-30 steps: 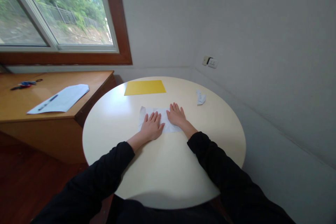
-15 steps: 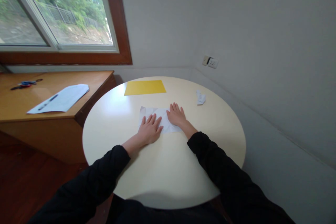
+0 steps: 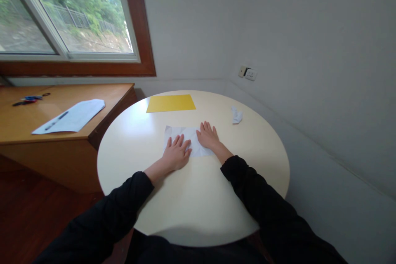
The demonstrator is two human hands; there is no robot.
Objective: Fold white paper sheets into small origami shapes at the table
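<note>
A creased white sheet of paper (image 3: 196,148) lies spread on the round cream table (image 3: 198,198). Flat on its left part rests my left hand (image 3: 177,153), fingers spread and pointing away from me. My right hand (image 3: 208,135) lies on the sheet's right part with fingers stretched out. Both palms cover some of the paper, so its right edge is partly hidden. Beyond my right hand sits a crumpled piece of white paper (image 3: 236,115). A flat yellow sheet (image 3: 171,103) lies near the table's far edge.
To the left stands a wooden desk (image 3: 117,103) with white papers (image 3: 80,115), a dark pen (image 3: 57,120) on them, and a small cluster of red, blue and black items (image 3: 29,100). A wall with a socket (image 3: 251,74) rises behind the table on the right.
Almost nothing differs. The fingers of my left hand have shifted very slightly on the paper; my right hand stays where it was.
</note>
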